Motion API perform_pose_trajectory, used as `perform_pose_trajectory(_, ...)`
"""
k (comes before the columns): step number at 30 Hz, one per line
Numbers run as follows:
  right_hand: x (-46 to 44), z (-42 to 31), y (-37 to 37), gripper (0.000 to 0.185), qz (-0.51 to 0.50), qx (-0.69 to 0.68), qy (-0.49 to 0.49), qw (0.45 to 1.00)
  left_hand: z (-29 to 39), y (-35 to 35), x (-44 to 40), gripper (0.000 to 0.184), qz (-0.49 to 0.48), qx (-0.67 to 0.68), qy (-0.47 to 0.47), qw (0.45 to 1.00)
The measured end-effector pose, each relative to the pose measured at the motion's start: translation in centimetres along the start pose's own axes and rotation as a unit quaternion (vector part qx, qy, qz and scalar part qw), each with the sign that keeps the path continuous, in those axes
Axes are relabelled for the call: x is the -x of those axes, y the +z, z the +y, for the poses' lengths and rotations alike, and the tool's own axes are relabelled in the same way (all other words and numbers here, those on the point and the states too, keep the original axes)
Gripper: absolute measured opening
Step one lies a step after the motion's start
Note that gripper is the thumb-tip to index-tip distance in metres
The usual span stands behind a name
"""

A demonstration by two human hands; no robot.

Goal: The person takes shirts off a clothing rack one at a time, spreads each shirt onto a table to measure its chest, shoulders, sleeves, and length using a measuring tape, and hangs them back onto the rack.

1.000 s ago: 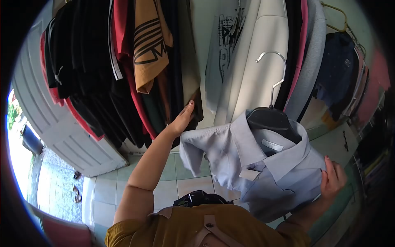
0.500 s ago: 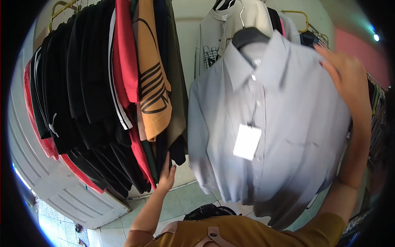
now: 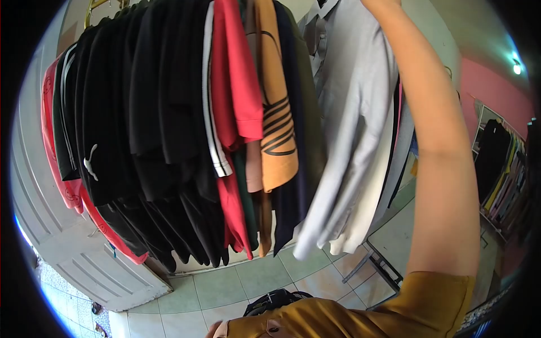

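The light grey-blue long-sleeved shirt [image 3: 358, 73] hangs side-on at the right end of the row, its sleeve trailing down. My right hand [image 3: 385, 3] is raised beside the shirt's upper part at the top edge of the view. Its fingers are cut off, so its grip does not show. Just left of the shirt hang an olive garment [image 3: 311, 107] and an orange garment with black stripes [image 3: 276, 112]. Only a sliver of my left hand [image 3: 214, 328] appears low at the bottom edge, near my mustard top, with its fingers mostly hidden.
Black garments [image 3: 112, 112] and a red one [image 3: 239, 73] crowd the row on the left. Behind them is a white panelled door [image 3: 107, 276]. A folding table [image 3: 394, 236] stands at lower right. Another clothes rack [image 3: 499, 174] is at far right.
The shirt has gone from facing me to hanging side-on among the garments. My right hand has risen to the top edge; my left hand has dropped away from the clothes. The view has shifted left.
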State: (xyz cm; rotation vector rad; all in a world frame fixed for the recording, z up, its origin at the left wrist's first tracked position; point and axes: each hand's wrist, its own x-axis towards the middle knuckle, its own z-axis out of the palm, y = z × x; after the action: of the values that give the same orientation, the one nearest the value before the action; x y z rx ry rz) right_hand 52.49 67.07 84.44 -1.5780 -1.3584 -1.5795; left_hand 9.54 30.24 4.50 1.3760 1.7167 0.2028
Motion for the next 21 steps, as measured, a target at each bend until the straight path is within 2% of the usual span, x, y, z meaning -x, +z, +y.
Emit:
perform_pose_trajectory(4, -0.7, -5.0, 2.6, 0.022, -0.008, -0.012, 0.028, 0.999, -3.1, 0.7, -0.1, 0.056, 0.011, 0.01, -0.003, 1.0)
perform_pose_trajectory(6, 0.8, -6.2, 0.9, 0.021, -0.097, 0.002, 0.053, 0.994, -4.1, 1.1, 0.0, 0.056, 0.018, 0.01, -0.005, 1.0)
perform_pose_trajectory(7, 0.8, -6.5, 1.2, 0.021, -0.096, -0.002, 0.052, 0.994, -4.6, 1.2, 0.0, 0.056, 0.022, 0.01, -0.007, 1.0)
perform_pose_trajectory(10, 1.9, -6.1, 3.6, 0.019, -0.048, -0.03, 0.028, 0.998, -6.2, 1.8, 0.0, 0.056, 0.032, 0.012, -0.013, 0.999)
perform_pose_trajectory(12, 2.2, -5.2, 6.4, 0.019, 0.135, -0.1, -0.001, 0.986, -6.3, 3.0, -0.4, 0.056, 0.038, 0.017, -0.015, 0.999)
perform_pose_trajectory(13, 2.3, -5.8, 5.2, 0.019, 0.134, -0.103, -0.004, 0.986, -6.4, 3.4, -0.4, 0.056, 0.04, 0.019, -0.018, 0.999)
perform_pose_trajectory(15, 2.3, -7.5, -0.7, 0.021, 0.086, -0.097, -0.071, 0.989, -6.4, 4.1, -0.4, 0.056, 0.045, 0.021, -0.021, 0.999)
perform_pose_trajectory(16, 1.9, -8.7, -3.3, 0.024, 0.01, -0.216, -0.063, 0.974, -6.2, 4.5, -0.4, 0.056, 0.047, 0.022, -0.023, 0.998)
perform_pose_trajectory(18, 1.4, -11.2, -5.0, 0.026, 0.006, -0.449, -0.013, 0.893, -5.9, 5.6, 0.2, 0.056, 0.05, 0.022, -0.029, 0.998)
perform_pose_trajectory(20, -2.4, -13.6, 1.7, 0.026, 0.039, -0.506, -0.144, 0.849, -5.9, 6.4, 0.8, 0.056, 0.058, 0.018, -0.037, 0.997)
perform_pose_trajectory(21, -2.6, -14.4, 2.2, 0.026, 0.041, -0.509, -0.145, 0.847, -5.9, 6.6, 0.7, 0.056, 0.063, 0.019, -0.039, 0.997)
